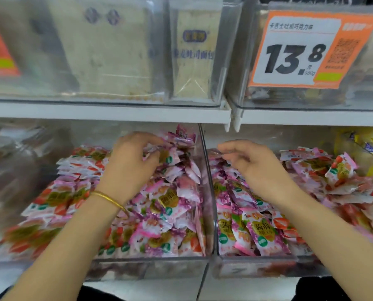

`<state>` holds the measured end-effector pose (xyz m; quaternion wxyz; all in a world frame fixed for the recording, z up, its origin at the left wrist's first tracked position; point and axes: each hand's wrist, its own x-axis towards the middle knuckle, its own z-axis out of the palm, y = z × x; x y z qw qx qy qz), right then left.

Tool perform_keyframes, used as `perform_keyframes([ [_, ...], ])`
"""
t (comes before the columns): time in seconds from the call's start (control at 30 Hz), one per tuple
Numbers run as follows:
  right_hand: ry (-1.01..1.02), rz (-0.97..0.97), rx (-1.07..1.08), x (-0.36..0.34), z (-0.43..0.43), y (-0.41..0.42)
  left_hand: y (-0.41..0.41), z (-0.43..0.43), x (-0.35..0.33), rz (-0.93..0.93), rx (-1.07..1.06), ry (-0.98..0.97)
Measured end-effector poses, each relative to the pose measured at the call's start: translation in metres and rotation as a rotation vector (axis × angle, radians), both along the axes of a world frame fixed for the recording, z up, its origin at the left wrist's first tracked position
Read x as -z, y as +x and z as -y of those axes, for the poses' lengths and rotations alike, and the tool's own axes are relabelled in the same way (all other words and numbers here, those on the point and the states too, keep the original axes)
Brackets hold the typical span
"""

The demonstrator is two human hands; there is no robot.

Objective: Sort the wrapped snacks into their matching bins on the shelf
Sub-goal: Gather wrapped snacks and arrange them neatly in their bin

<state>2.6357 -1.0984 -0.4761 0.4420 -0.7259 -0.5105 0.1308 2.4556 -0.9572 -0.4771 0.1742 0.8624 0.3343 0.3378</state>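
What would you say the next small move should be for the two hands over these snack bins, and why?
Probably lift the left hand clear with the purple-wrapped snacks it is closed on at the back of the left bin. The right hand hovers over the right bin, apparently empty, where purple and strawberry wrappers look mixed.

White shelf (107, 112), two levels, upper board edge running across the view. On the upper board: a clear bin of bread packs (103, 51) and, right of it, a second clear bin (311, 98) with an orange price tag (307, 51) reading 13.8 on its front. Below the board: two clear bins side by side, the left bin (150, 270) under the bread packs and the right bin (257, 269) touching it, both heaped with pink and red wrapped snacks (172, 205).
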Motion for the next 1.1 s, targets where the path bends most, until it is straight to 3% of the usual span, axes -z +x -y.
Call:
perform_keyframes([
  [0.13, 0.113, -0.095, -0.011, 0.010, -0.005, -0.018, -0.012, -0.005, 0.011, -0.317, 0.102, -0.165],
  [0.23, 0.173, -0.175, -0.002, 0.019, -0.009, -0.022, -0.007, 0.005, 0.022, -0.460, 0.161, -0.111],
  [0.37, 0.205, -0.211, 0.009, 0.023, -0.010, -0.021, -0.002, 0.006, 0.021, -0.389, 0.220, -0.018],
  [0.47, 0.191, -0.216, 0.003, 0.025, -0.008, -0.021, 0.002, 0.009, 0.021, -0.530, 0.328, 0.015],
  [0.53, 0.178, -0.225, 0.000, 0.026, -0.008, -0.021, 0.007, 0.012, 0.024, -0.626, 0.306, 0.062],
  [0.8, 0.179, -0.274, -0.019, 0.026, -0.007, -0.021, 0.015, 0.008, 0.018, -0.486, 0.251, 0.099],
  [1.0, 0.180, -0.269, -0.010, 0.025, -0.008, -0.024, 0.019, 0.010, 0.022, -0.641, 0.197, 0.252],
  [1.1, 0.181, -0.271, -0.003, 0.025, -0.009, -0.024, 0.022, 0.014, 0.025, -0.609, 0.159, 0.295],
])
